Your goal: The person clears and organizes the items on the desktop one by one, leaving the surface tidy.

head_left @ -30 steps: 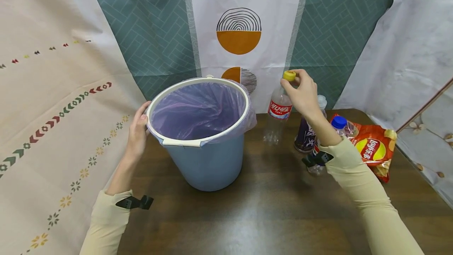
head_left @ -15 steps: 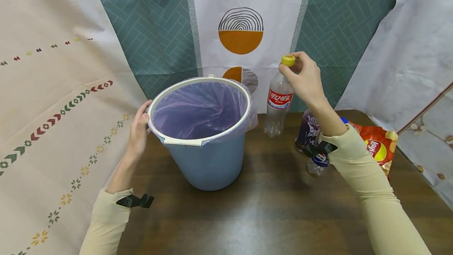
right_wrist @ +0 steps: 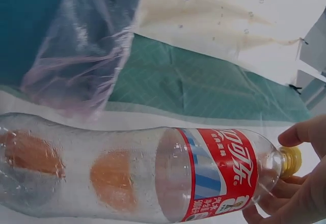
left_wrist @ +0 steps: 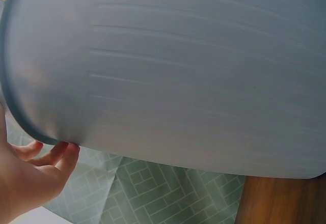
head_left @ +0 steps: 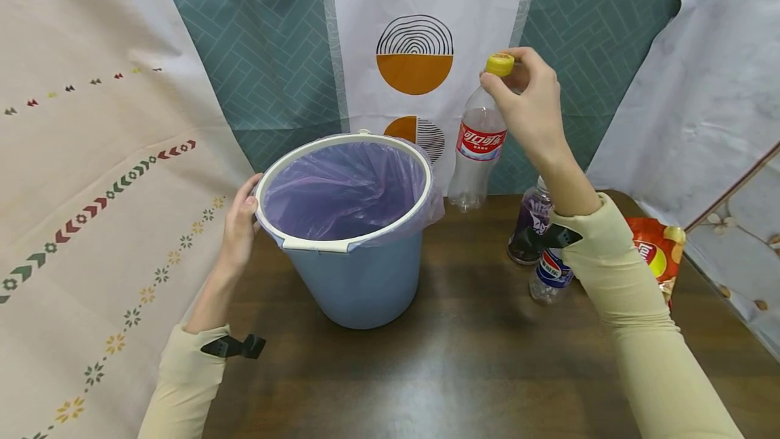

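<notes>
My right hand [head_left: 533,103] pinches the neck of a clear plastic bottle [head_left: 475,178] just below its yellow cap [head_left: 500,64]. The bottle, with a red label [right_wrist: 224,173], hangs nearly upright to the right of the bucket, its base above the table. On the left, my left hand [head_left: 240,225] grips the white rim of a blue bucket [head_left: 365,290]; in the left wrist view its fingertips [left_wrist: 71,150] press on the bucket's outer wall. A thin purple bag [head_left: 341,188] lines the bucket and folds out over the rim. The bucket's bottom inside is hidden.
Behind my right forearm stand a dark purple-labelled bottle [head_left: 527,225] and a Pepsi bottle [head_left: 551,276], both partly covered. A red chip bag [head_left: 661,249] lies at the table's right edge. Patterned cloth [head_left: 274,53] hangs behind the wooden table [head_left: 420,371].
My right hand has risen with the bottle, lifting it well up off the table. My left hand and the bucket have stayed in place.
</notes>
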Available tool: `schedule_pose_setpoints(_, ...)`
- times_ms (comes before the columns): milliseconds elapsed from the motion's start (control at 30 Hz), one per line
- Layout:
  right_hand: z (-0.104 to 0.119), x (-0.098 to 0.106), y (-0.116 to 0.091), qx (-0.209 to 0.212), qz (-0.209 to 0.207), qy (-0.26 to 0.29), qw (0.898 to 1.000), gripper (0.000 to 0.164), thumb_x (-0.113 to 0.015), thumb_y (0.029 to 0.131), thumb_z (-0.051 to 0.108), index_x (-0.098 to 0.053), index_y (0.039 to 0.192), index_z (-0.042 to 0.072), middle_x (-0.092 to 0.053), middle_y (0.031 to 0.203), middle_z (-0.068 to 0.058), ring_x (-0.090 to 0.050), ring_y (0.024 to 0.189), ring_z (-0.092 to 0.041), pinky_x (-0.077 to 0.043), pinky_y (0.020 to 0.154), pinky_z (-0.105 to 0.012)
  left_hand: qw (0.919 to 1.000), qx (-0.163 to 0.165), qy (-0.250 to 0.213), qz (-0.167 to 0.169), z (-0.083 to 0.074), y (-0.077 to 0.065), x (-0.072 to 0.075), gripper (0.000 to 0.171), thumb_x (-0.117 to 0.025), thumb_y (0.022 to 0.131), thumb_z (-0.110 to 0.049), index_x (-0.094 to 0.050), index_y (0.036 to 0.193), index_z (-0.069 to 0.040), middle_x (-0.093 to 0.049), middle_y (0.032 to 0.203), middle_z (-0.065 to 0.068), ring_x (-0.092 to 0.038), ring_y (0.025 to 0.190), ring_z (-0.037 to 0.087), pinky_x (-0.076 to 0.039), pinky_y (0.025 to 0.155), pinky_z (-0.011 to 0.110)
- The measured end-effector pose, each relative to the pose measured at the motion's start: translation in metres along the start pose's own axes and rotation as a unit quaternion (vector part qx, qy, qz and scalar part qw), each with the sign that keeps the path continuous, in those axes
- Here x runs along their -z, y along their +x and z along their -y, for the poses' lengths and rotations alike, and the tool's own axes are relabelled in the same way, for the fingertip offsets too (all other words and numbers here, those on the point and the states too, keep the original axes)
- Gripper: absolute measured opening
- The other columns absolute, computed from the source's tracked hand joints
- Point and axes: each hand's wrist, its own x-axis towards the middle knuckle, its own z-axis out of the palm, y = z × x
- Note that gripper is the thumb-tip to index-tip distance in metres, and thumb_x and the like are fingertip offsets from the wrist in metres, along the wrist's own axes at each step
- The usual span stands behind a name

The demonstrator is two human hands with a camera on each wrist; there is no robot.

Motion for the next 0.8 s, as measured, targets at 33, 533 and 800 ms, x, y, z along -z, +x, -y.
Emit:
schedule_pose_setpoints(33, 0.003, 0.000, 0.001, 0.003, -0.002, 0.006, 1.000, 0.033, -0.063, 0.090, 0.023, -0.059, 0.121, 0.009, -0.068, 0.107, -0.001, -0.061, 0.096, -0.009, -0.046, 0.087, -0.024, 1.0000, 0.001, -0.001, -0.001, 0.000, 0.000, 0.000, 0.054, -0.032, 0.097, -0.021, -0.035, 0.148, -0.006, -0.050, 0.127, 0.001, -0.056, 0.101, 0.006, -0.052, 0.080, 0.013)
schedule_pose_setpoints(533, 0.031, -0.006, 0.008, 0.091, -0.041, 0.123, 0.987, 0.027, -0.057, 0.090, 0.008, -0.057, 0.117, 0.006, -0.063, 0.104, 0.001, -0.062, 0.101, -0.016, -0.049, 0.094, -0.028, 0.9999, -0.004, -0.016, -0.001, 0.002, 0.002, 0.000, 0.054, -0.032, 0.096, -0.020, -0.036, 0.147, -0.004, -0.051, 0.125, 0.001, -0.058, 0.097, 0.005, -0.053, 0.077, 0.014)
schedule_pose_setpoints(800, 0.041, -0.013, 0.007, 0.193, -0.076, 0.212, 0.955, 0.030, -0.055, 0.086, 0.001, -0.054, 0.115, 0.001, -0.062, 0.104, -0.004, -0.061, 0.105, -0.022, -0.050, 0.100, -0.031, 0.9999, -0.002, -0.014, -0.001, 0.003, 0.002, 0.002, 0.053, -0.032, 0.096, -0.020, -0.038, 0.147, -0.007, -0.051, 0.125, 0.000, -0.058, 0.097, 0.006, -0.053, 0.078, 0.013)
